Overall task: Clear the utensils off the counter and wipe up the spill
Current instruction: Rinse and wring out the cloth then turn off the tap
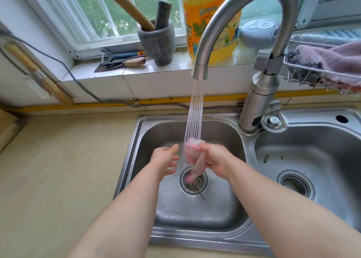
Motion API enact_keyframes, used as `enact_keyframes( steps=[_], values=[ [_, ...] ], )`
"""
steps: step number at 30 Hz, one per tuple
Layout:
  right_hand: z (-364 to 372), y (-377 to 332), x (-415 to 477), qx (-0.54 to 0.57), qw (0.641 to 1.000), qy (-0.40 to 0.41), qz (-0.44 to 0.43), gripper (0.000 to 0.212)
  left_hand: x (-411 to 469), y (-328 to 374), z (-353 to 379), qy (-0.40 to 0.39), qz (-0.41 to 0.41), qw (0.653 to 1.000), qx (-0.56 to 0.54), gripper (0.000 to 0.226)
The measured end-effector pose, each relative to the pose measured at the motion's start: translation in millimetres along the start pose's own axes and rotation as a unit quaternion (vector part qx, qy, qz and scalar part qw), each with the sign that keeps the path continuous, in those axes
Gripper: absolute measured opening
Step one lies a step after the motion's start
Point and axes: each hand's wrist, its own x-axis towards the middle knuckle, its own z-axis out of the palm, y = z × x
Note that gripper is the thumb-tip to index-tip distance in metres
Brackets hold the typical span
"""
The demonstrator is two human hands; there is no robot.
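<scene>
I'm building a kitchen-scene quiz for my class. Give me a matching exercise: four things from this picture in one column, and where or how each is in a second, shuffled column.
1. pink cloth
2. yellow bottle
3. purple towel
4. left hand

A. lying in the wire rack
B. open, holding nothing
C. gripped by the right hand under the running water
D. standing on the windowsill

Pairs: 1-C, 2-D, 3-A, 4-B

Home kitchen, steel double sink (252,138), running tap (240,23), dish-soap bottle (197,23) on tiled windowsill (136,72)
</scene>
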Motion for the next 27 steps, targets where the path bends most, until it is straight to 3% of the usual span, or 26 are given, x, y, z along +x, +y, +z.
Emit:
enact_keyframes(
  steps=[3, 5, 7, 9, 13, 17, 19, 21, 23, 25, 27],
  values=[
    [-5, 3, 1, 0.052, 0.997, -0.043, 0.025, 0.035, -2, -7, 6, -0.089, -0.044, 0.994, 0.046, 0.044],
    [-10, 3, 1, 0.035, 0.999, -0.034, 0.019, 0.033, -2, -9, 13, -0.107, -0.026, 0.994, 0.011, 0.032],
    [-13, 3, 2, -0.019, 1.000, 0.019, -0.011, 0.024, -2, -6, 17, -0.055, 0.022, 0.998, -0.035, 0.017],
    [-16, 4, 3, -0.077, 0.993, 0.071, -0.044, 0.021, -1, -2, 19, -0.012, 0.062, 0.996, -0.065, 0.023],
    [-15, 4, 1, -0.184, 0.977, 0.047, -0.100, 0.028, -5, 7, 19, 0.052, 0.117, 0.989, -0.068, 0.027],
    [-21, -2, 4, -0.267, 0.916, 0.240, -0.179, 0.002, 0, 11, 9, 0.178, 0.177, 0.968, -0.020, 0.028],
    [-22, -3, 4, -0.271, 0.900, 0.284, -0.190, 0.008, -1, 15, 7, 0.191, 0.203, 0.960, -0.026, 0.019],
    [-18, -4, 8, -0.188, 0.924, 0.280, -0.181, 0.015, -7, 22, 7, 0.119, 0.216, 0.965, -0.088, 0.008],
    [-10, -9, 7, 0.008, 0.969, 0.210, -0.128, 0.023, -13, 24, 8, -0.038, 0.185, 0.974, -0.122, 0.013],
    [-5, -16, 2, 0.171, 0.977, 0.107, -0.075, 0.029, -21, 21, 10, -0.167, 0.132, 0.977, -0.019, 0.030],
    [-5, -19, -5, 0.224, 0.972, 0.054, -0.051, 0.030, -21, 14, 15, -0.153, 0.108, 0.981, 0.046, 0.026]
  ],
)
